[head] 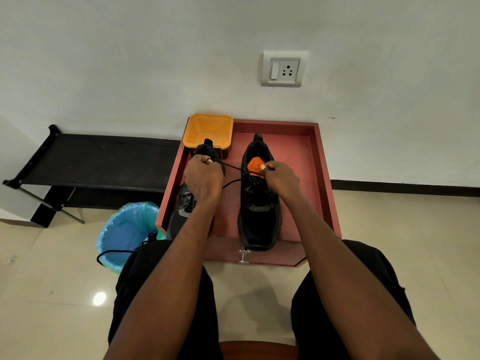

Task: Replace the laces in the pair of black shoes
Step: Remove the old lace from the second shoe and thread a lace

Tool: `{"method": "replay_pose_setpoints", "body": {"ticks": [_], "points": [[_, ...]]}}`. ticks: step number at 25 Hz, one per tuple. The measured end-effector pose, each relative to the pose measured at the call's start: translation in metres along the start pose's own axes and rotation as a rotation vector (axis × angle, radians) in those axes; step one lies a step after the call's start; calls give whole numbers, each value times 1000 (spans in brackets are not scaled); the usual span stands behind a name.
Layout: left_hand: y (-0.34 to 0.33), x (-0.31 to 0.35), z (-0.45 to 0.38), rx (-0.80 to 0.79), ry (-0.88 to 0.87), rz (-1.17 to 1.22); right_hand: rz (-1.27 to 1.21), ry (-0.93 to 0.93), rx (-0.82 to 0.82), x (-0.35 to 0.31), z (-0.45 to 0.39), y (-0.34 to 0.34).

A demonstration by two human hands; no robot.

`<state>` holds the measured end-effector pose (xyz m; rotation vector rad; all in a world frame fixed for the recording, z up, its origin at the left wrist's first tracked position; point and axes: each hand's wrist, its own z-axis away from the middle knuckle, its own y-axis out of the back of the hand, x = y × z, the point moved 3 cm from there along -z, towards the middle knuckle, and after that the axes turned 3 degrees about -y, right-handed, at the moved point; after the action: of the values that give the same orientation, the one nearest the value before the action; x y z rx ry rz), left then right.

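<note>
Two black shoes stand toes toward me in a reddish wooden tray. The right shoe has an orange insole and a black lace threaded through its upper eyelets. My left hand grips one end of that lace, pulled out to the left over the left shoe, which my forearm partly hides. My right hand pinches the other end of the lace above the right shoe's opening. The lace is taut between my hands.
An orange plastic tub sits at the tray's back left corner. A bin with a blue liner stands on the floor to the left, a black lace hanging over its rim. A black low bench lines the wall.
</note>
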<state>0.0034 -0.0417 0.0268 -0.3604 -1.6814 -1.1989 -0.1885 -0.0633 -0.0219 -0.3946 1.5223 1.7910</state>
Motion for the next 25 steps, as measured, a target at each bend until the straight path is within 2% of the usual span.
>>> {"method": "replay_pose_setpoints", "body": {"ticks": [2, 5, 7, 9, 10, 12, 14, 16, 18, 21, 23, 25], "points": [[1, -1, 1, -1, 31, 48, -4, -6, -7, 0, 1, 0], [0, -1, 2, -40, -6, -31, -17, -14, -14, -1, 2, 0], [-2, 1, 2, -76, -91, -90, -20, -2, -19, -1, 2, 1], [-8, 4, 5, -210, -256, -163, -43, 11, -17, -2, 3, 0], [-11, 4, 10, -275, -330, -208, -77, 25, 2, -4, 5, 1], [-15, 1, 18, -297, -418, -327, -116, 64, 99, -9, 10, 7], [-16, 0, 22, -315, -451, -411, -119, 86, 209, -13, 17, 18], [-19, -1, 25, -438, -430, -498, -160, 73, 234, -15, 23, 27], [-25, -9, 25, -563, -369, -642, -169, 22, 183, -14, 26, 30], [-33, -22, 23, -706, -275, -767, -168, -57, 6, -13, 33, 27], [-34, -22, 23, -706, -271, -724, -177, -94, -126, -13, 42, 22], [-31, -16, 24, -612, -332, -645, -157, -83, -187, -16, 52, 19]]}}
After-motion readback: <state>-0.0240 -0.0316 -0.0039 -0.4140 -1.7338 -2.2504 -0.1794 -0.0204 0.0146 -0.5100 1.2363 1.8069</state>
